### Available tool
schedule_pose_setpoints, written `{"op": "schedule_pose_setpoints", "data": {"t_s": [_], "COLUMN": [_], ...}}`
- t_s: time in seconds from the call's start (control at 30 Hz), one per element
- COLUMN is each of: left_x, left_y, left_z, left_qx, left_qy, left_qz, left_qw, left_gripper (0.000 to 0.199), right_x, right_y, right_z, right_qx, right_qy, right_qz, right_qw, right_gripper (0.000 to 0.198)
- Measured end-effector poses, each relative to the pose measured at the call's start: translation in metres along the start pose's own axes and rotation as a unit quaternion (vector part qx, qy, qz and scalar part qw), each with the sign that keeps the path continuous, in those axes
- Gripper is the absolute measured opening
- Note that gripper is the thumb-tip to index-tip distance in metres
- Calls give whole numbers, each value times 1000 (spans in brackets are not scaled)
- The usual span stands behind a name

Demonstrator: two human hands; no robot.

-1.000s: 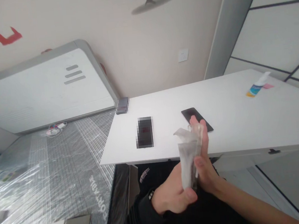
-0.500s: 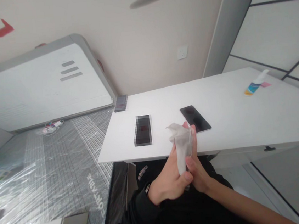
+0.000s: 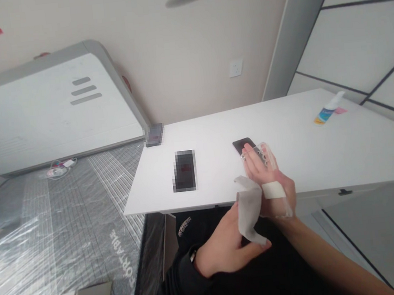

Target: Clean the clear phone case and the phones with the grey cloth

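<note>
My left hand (image 3: 223,243) is closed on a limp grey cloth (image 3: 250,207), which hangs between the thumb and fingers near the table's front edge. To its right, my right hand (image 3: 257,171) holds a clear phone case (image 3: 272,158) with camera cut-outs at its far end. The fingers show through the transparent plastic, and a pale rectangular patch lies across its lower part. Just beyond the right fingertips, a dark-screened tablet or large phone (image 3: 241,144) lies flat, mostly covered from view by the hand and case.
On the white table (image 3: 213,136), a blurred-out dark flat object (image 3: 185,171) lies left, with another blurred item (image 3: 154,135) at the far left corner. A pump bottle (image 3: 327,111) lies at the right beside a pink slip (image 3: 340,110). A whiteboard (image 3: 39,117) leans at the left wall.
My hands have moved apart from a pressed-together position around the cloth. The right hand has turned and moved forward and right, bringing the clear case into view; the cloth stays in the left.
</note>
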State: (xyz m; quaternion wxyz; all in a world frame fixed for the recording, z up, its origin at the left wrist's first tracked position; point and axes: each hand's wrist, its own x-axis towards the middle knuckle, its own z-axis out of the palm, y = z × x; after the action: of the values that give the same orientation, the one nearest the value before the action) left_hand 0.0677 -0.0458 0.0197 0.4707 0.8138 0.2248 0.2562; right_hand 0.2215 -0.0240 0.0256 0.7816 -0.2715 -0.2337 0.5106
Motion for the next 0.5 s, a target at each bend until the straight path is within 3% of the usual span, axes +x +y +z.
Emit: {"op": "schedule_pose_setpoints", "data": {"t_s": [0.1, 0.2, 0.33, 0.5], "left_x": [-12, -22, -20, -8], "left_y": [-10, -29, -43, -30], "left_z": [0, 8, 20, 16], "left_qx": [-133, -285, -453, -547], "left_qy": [32, 88, 126, 164], "left_qz": [-27, -58, -44, -44], "left_qw": [990, 953, 881, 820], "left_gripper": [70, 83, 85, 77], "right_x": [-1, -3, -9, -19], "right_y": [-6, -9, -4, 10], "right_z": [2, -1, -4, -8], "right_qx": [33, 17, -18, -91], "right_qy": [-22, -61, -82, -141], "right_qz": [13, 41, 41, 2], "right_qw": [999, 997, 996, 986], "right_gripper": [59, 56, 67, 80]}}
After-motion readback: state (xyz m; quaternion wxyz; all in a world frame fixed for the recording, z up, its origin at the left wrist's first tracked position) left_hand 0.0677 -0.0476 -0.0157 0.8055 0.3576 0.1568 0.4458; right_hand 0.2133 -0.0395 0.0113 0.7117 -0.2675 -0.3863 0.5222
